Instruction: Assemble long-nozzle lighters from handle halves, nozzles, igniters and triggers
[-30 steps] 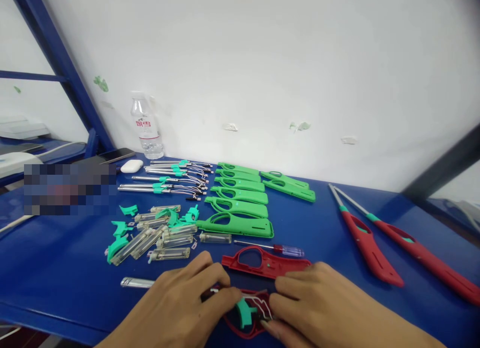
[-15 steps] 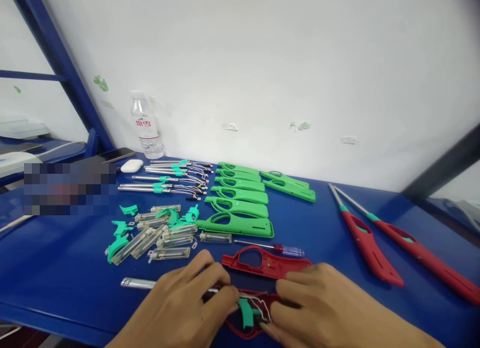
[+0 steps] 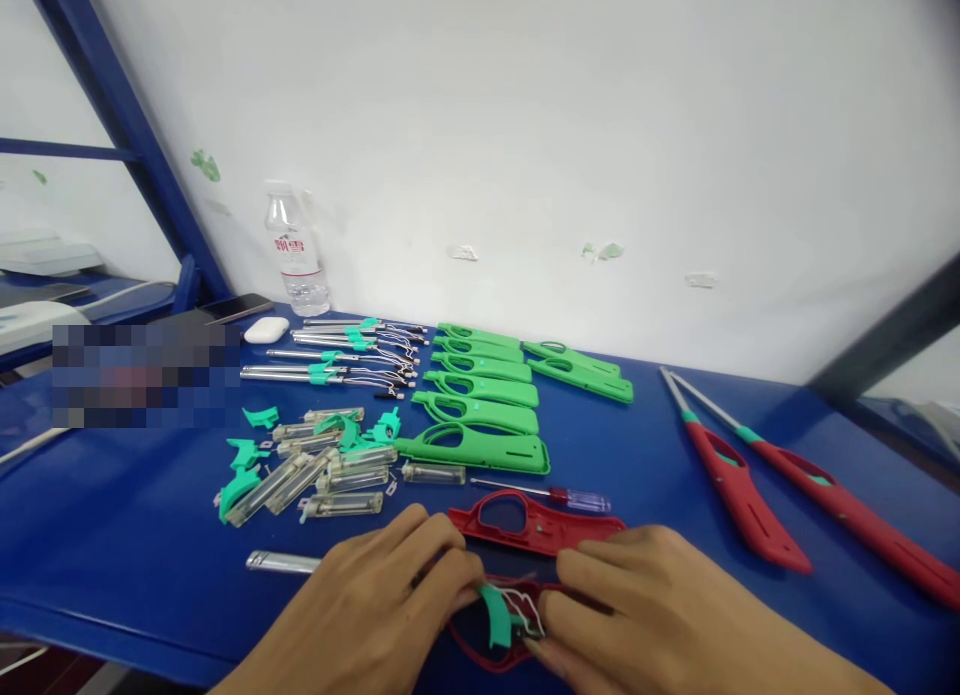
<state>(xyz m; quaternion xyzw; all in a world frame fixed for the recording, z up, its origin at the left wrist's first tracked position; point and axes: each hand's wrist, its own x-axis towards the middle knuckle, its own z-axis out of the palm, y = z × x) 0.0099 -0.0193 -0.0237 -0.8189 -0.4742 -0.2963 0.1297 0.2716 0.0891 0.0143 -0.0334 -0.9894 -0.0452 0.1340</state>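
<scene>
A red lighter shell half (image 3: 480,659) lies at the front centre, with a green trigger (image 3: 496,615) and white wires (image 3: 521,607) in it. My left hand (image 3: 382,605) is closed by the trigger, over the inner end of a metal tube (image 3: 281,562) that sticks out to the left. My right hand (image 3: 637,605) is closed on the shell's right part, its thumb beside the wires. Both hands hide much of the shell. Just behind them lies another red shell half (image 3: 540,527), close to my right fingers.
Green shell halves (image 3: 480,447), metal tubes with wires (image 3: 285,374), clear fuel tanks (image 3: 349,505) and green triggers (image 3: 240,490) lie behind and left. A screwdriver (image 3: 577,499) is at centre. Two red lighters (image 3: 750,505) lie right; a bottle (image 3: 300,265) stands at the wall.
The green trigger has tilted slightly and shifted a little right between my hands. My left hand has moved slightly right; the whole view has shifted a little too.
</scene>
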